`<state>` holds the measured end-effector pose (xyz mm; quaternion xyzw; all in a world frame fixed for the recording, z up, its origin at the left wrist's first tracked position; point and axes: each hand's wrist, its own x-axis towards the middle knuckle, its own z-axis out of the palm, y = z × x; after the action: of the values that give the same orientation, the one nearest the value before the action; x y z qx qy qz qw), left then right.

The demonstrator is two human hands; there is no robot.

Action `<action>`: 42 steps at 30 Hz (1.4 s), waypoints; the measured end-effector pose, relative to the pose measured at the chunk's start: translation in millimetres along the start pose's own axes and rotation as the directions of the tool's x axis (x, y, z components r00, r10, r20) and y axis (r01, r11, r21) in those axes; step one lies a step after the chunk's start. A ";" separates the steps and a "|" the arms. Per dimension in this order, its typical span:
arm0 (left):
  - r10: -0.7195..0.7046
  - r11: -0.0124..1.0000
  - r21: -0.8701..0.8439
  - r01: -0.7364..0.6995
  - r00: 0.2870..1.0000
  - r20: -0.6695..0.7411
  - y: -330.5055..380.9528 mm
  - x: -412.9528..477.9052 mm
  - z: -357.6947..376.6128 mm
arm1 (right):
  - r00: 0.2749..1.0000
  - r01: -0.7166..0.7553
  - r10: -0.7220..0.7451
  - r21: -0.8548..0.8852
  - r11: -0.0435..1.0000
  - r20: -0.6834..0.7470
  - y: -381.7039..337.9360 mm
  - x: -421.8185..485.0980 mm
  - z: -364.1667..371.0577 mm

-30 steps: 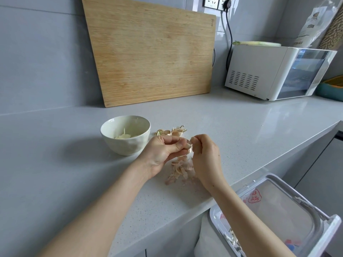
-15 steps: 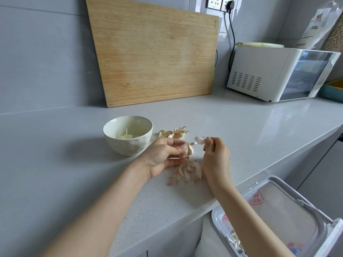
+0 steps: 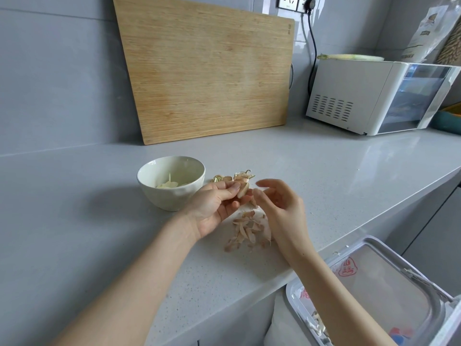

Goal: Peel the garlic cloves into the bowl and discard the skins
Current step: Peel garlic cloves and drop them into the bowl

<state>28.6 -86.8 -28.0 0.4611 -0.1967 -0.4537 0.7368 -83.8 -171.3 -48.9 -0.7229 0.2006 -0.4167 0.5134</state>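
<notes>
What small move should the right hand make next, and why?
Probably the right hand should reach to the clove and pinch the skin left on it. The left hand grips that clove, which looks only partly peeled; the right hand is open and empty beside it, above the pile of skins.

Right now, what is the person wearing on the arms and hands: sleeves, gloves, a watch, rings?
Nothing shows. Both the left hand and the right hand are bare, without gloves or rings. The left forearm and the right forearm are uncovered up to the frame edge: no sleeve, watch or bracelet is visible.
</notes>
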 end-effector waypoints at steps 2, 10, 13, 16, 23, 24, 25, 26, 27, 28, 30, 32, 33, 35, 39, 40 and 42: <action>-0.002 0.999 0.040 0.002 1.000 0.010 -1.6 0.7 0.6 | 0.999 0.014 -0.014 -0.009 1.000 0.049 1.5 0.7 0.9; 0.042 0.990 0.137 -0.034 0.997 -0.060 -4.4 1.2 0.2 | 0.999 0.038 -0.038 0.005 0.999 -0.038 4.3 2.1 0.1; 0.061 0.975 0.218 -0.043 0.995 -0.076 -5.8 0.3 0.1 | 0.998 0.026 -0.027 -0.009 1.000 -0.056 4.0 1.9 0.5; 0.069 0.975 0.216 -0.051 0.995 -0.079 -6.6 0.7 0.3 | 0.998 0.032 -0.035 -0.061 0.998 -0.057 5.5 2.4 0.8; 0.093 0.980 0.180 -0.081 0.994 -0.056 -8.7 1.9 -0.9 | 0.999 0.029 -0.032 -0.112 0.993 -0.025 6.5 3.9 1.3; 0.103 0.981 0.172 -0.092 0.993 -0.053 -9.1 2.3 -0.9 | 1.000 0.020 -0.021 -0.110 0.994 -0.006 6.7 4.3 1.8; 0.113 0.982 0.160 -0.103 0.992 -0.054 -9.3 2.6 -0.4 | 1.000 0.012 -0.011 -0.107 0.994 0.013 6.8 4.6 2.0; 0.124 0.983 0.141 -0.115 0.991 -0.059 -9.5 3.1 0.3 | 1.000 0.008 -0.005 -0.101 0.995 0.030 6.9 4.7 2.2; 0.133 0.986 0.112 -0.125 0.989 -0.068 -9.7 3.6 1.1 | 0.999 0.009 -0.004 -0.090 0.996 0.046 7.0 4.5 2.5; 0.137 0.988 0.080 -0.131 0.987 -0.079 -9.7 4.3 1.9 | 0.998 0.010 -0.005 -0.073 0.997 0.061 7.1 4.2 2.7; 0.132 0.991 0.034 -0.129 0.987 -0.096 -9.4 5.4 3.6 | 0.996 0.008 -0.005 -0.029 1.000 0.093 6.5 3.2 2.4; 0.124 0.992 0.004 -0.124 0.986 -0.114 -9.3 6.5 4.1 | 0.990 0.003 -0.006 0.016 1.000 0.140 6.1 2.6 1.4; 0.121 0.992 -0.014 -0.124 0.984 -0.129 -8.8 6.8 3.4 | 0.986 0.002 -0.007 0.032 0.999 0.168 5.7 2.3 1.1; 0.112 0.992 -0.041 -0.120 0.981 -0.159 -6.4 7.3 2.0 | 0.980 -0.006 -0.005 0.054 0.999 0.200 4.7 1.6 0.9; 0.065 0.992 -0.100 -0.080 0.987 -0.147 -3.1 6.2 0.4 | 0.991 -0.043 0.035 0.058 0.997 0.132 4.0 1.3 0.0; 0.048 0.992 -0.107 -0.064 0.989 -0.141 -3.3 5.9 0.8 | 0.992 -0.049 0.044 0.038 0.998 0.122 3.9 1.3 0.2; 0.026 0.991 -0.124 -0.043 0.990 -0.137 -3.6 5.1 2.2 | 0.991 -0.060 0.060 -0.005 0.998 0.123 3.4 1.4 1.5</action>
<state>28.0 -92.9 -30.6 0.4394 -0.1251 -0.4201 0.7841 -81.3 -172.8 -51.6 -0.7410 0.1904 -0.3558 0.5367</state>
